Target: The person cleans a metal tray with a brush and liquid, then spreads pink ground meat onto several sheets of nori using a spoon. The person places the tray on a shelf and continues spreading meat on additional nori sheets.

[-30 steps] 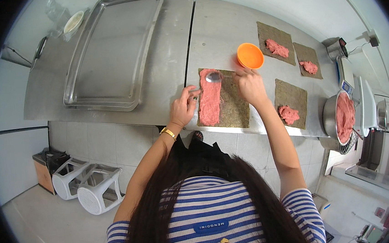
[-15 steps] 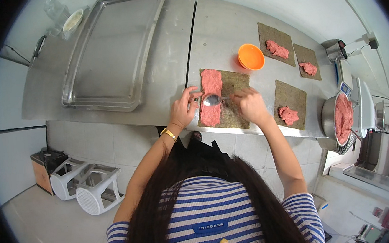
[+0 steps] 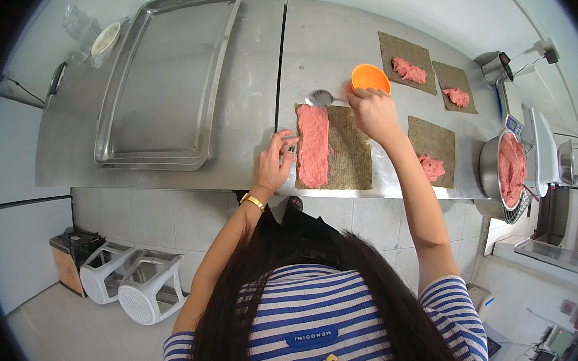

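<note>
My right hand (image 3: 375, 114) is closed round the handle of a metal spoon (image 3: 320, 98). The spoon's bowl hangs just past the far end of a flattened strip of pink minced meat (image 3: 313, 144). That strip covers the left part of a dark green seaweed sheet (image 3: 351, 155), whose right part is bare. At the sheet's left edge rests my left hand (image 3: 276, 161), its fingers bent and apart, holding nothing. An orange bowl (image 3: 364, 74) stands beyond the sheet, partly covered by my right hand in this view.
Three other seaweed sheets, one of them nearby (image 3: 438, 138), carry lumps of meat on the right. A steel pot (image 3: 488, 161) of minced meat stands at the right edge beside a scale (image 3: 513, 124). A large metal tray (image 3: 201, 143) lies on the left. White stools (image 3: 146, 300) stand below.
My right hand has moved the spoon away from me, off the middle of the meat strip to beyond its far end, near the orange bowl. My left hand has stayed at the sheet's edge.
</note>
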### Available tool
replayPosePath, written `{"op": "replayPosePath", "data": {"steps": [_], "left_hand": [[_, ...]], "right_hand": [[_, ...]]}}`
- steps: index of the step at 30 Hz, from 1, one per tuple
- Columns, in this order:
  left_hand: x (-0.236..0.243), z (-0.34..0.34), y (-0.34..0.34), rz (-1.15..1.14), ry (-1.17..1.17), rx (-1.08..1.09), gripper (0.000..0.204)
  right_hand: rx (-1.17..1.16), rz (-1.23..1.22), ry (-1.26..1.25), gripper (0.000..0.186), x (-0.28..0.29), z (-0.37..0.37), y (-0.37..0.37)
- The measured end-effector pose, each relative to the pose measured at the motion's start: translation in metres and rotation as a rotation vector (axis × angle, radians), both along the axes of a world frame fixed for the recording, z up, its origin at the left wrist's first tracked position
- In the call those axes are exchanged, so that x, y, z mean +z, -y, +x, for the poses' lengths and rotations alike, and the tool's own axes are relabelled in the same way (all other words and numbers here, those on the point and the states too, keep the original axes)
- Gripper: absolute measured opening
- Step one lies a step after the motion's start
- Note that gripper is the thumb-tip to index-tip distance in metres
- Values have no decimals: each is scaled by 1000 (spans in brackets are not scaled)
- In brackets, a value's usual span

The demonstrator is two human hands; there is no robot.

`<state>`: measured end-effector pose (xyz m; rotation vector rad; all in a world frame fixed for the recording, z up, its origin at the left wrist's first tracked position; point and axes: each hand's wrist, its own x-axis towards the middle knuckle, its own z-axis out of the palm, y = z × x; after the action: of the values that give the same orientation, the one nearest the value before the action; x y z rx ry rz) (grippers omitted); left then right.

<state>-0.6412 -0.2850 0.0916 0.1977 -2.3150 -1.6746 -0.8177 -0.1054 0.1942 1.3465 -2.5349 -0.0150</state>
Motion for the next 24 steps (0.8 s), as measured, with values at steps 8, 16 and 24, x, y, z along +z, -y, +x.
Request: {"op": "replayPosePath", "data": {"steps": [8, 16, 24], "left_hand": [[1, 1, 0, 25, 26, 1, 31], [-5, -1, -1, 44, -7, 19, 31], [1, 0, 0, 24, 14, 14, 35]], "right_hand": [[124, 21, 159, 14, -9, 20, -30], [22, 21, 44, 9, -17, -14, -11], [140, 74, 81, 14, -8, -8, -6]]}}
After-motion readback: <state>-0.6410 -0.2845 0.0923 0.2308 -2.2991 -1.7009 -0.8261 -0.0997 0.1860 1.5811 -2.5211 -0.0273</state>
